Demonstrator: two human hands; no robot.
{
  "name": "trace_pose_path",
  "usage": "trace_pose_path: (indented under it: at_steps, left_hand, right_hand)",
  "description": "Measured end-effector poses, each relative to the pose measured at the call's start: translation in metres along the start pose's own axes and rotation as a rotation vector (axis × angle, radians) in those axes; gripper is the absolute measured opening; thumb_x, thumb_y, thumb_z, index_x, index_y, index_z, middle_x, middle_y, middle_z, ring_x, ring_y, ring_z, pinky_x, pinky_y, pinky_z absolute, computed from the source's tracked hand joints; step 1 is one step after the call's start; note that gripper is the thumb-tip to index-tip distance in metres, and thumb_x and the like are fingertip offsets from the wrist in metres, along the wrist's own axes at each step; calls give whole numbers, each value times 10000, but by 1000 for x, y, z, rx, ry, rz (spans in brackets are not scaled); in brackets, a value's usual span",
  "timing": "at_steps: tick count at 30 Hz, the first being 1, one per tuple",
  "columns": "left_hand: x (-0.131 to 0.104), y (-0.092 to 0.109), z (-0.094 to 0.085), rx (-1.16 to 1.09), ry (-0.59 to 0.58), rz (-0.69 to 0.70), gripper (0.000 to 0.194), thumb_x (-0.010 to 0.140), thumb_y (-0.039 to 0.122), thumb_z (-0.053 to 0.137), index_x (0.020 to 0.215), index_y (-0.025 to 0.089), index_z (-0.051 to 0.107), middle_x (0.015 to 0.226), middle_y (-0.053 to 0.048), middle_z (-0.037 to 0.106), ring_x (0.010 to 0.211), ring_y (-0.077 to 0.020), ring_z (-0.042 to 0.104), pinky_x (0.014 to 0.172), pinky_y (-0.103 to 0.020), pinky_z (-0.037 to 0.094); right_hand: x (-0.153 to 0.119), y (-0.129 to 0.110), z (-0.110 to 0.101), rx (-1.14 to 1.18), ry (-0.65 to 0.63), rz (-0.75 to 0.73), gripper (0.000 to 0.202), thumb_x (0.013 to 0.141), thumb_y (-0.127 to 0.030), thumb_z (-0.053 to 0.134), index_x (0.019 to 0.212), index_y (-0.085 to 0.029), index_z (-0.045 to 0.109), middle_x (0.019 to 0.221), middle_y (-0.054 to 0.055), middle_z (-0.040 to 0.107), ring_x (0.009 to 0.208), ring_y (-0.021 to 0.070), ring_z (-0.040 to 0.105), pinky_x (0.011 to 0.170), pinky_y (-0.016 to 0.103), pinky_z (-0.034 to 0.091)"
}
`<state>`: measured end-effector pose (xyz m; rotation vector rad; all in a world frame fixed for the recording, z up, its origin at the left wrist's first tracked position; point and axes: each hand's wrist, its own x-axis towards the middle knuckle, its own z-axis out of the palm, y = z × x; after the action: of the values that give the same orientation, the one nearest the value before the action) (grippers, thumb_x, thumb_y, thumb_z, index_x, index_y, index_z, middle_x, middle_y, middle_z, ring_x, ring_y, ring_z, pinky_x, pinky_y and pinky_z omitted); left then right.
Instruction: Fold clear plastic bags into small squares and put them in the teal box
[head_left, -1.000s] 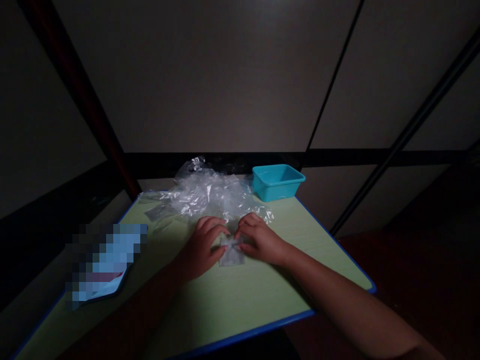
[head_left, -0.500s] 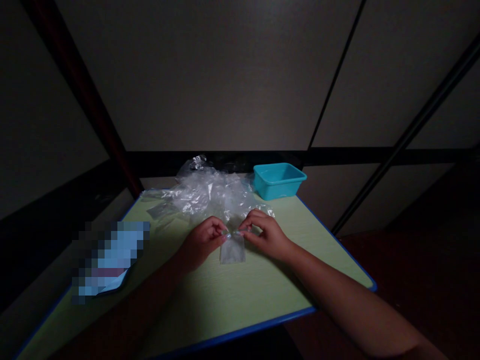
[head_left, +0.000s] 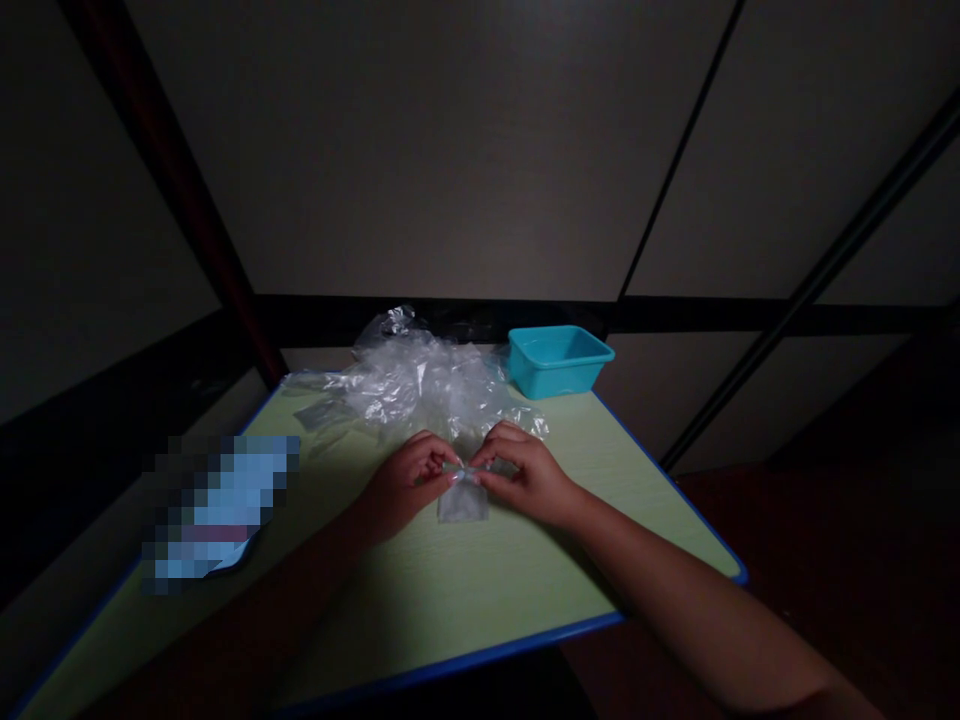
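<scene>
A small clear plastic bag (head_left: 463, 503) hangs down or lies toward me at the middle of the table, its upper edge between my two hands. My left hand (head_left: 414, 478) pinches that edge from the left with thumb and fingertips. From the right, my right hand (head_left: 529, 474) pinches the same edge, its fingertips very close to those of the left. Whether anything is inside the bag I cannot tell. Just beyond my hands lies a crumpled heap of clear plastic bags (head_left: 420, 380).
A turquoise plastic basin (head_left: 559, 377) stands at the table's back right corner. On the left lies a flat, pixelated item (head_left: 240, 495). The pale green table (head_left: 450, 600) has a blue edge, and a panelled wall (head_left: 435, 150) rises behind it.
My fingertips have drawn closer together along the bag's upper edge, the right hand moving slightly left. The heap and the basin stay in place.
</scene>
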<state>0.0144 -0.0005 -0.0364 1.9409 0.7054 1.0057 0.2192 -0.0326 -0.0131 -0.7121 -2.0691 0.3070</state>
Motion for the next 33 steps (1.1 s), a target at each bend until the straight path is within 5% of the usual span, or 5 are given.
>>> trace_pose_path:
  at_steps: [33]
  left_hand:
    - [-3,7,2,9,-26,-88,260,717,266,673,942,181,574,775,18,520,663,-107,503,586,-225,413]
  right_hand:
    - [-2,1,-2,10,-49,34,195,845,-368,628,884,-177,645,823,71,603,807,190,558,725,321,455]
